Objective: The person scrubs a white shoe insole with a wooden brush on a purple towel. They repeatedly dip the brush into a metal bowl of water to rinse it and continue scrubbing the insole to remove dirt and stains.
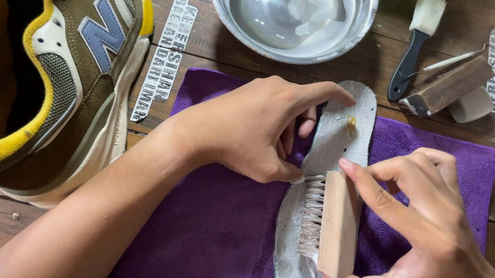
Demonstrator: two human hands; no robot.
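Note:
A grey shoe insole [342, 129] lies on a purple cloth [217, 231], running from near to far, with a small yellowish stain near its far end. My left hand [254, 128] presses on the insole's left edge, forefinger stretched over its far end. My right hand [423, 229] grips a wooden-backed brush [335, 222] tipped on its side, bristles facing left and touching the insole's middle.
An olive, yellow and white sneaker [58, 71] stands at the left on the wooden table [383, 61]. A metal bowl [292, 19] of water sits at the far centre. A dark-handled white brush [417, 40], a wooden brush [449, 87] and a small white cup [473, 107] lie at the far right.

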